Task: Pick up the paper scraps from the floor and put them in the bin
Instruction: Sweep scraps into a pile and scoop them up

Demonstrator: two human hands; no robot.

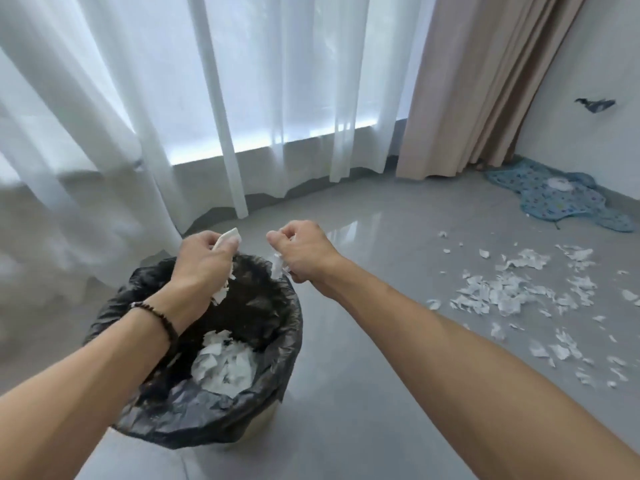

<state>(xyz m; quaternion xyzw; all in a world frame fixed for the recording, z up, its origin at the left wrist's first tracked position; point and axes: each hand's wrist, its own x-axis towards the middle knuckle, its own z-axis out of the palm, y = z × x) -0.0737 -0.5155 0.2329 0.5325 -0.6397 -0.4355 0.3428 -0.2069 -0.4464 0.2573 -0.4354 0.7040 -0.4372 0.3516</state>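
Holding scraps, left hand [204,258]: fist closing on white paper over the bin [284,327].
bin: black-lined, sitting on the floor [363,393], torn paper [225,368] lying inside.
right hand [304,252]: gripping paper bits at the bin's far rim.
paper scraps [512,296]: lying scattered on floor, far right.

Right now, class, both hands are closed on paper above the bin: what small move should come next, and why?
Probably open the fingers. The left hand and right hand both clutch paper scraps above the bin, over its black liner, so released scraps should drop onto the scraps already inside.
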